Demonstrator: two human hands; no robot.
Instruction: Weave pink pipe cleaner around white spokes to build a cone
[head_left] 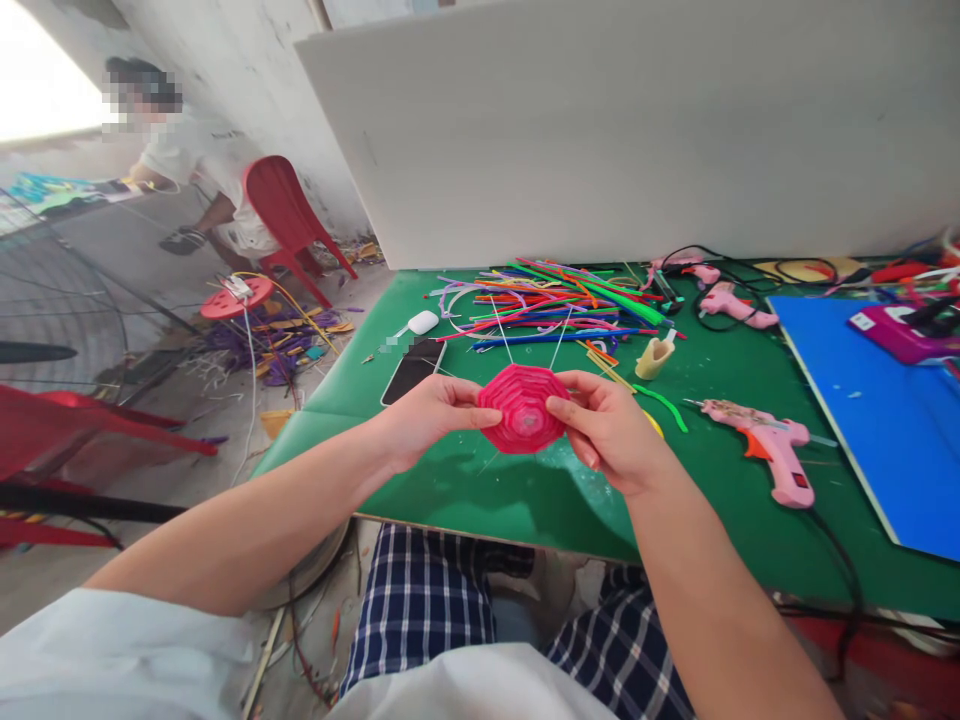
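Note:
Above the green table, a red-pink octagonal piece wound like a web (523, 408) is held up between my two hands. Thin white spokes stick out from its edge. My left hand (442, 412) pinches its left side, thumb on the front face. On the right side, my right hand (604, 420) grips it the same way, thumb near the paler centre. Behind it lies a pile of coloured pipe cleaners (540, 300). A dark-screened phone (414, 370) rests behind my left hand, and a short green pipe cleaner (664, 405) lies past my right hand.
A pink glue gun (776, 450) lies at the right, its cord hanging over the edge. Beyond are a blue board (877, 430), a second pink glue gun (735, 305), a tan cup-like holder (655, 358) and a white case (423, 322). A person sits at the left by a red chair (285, 210).

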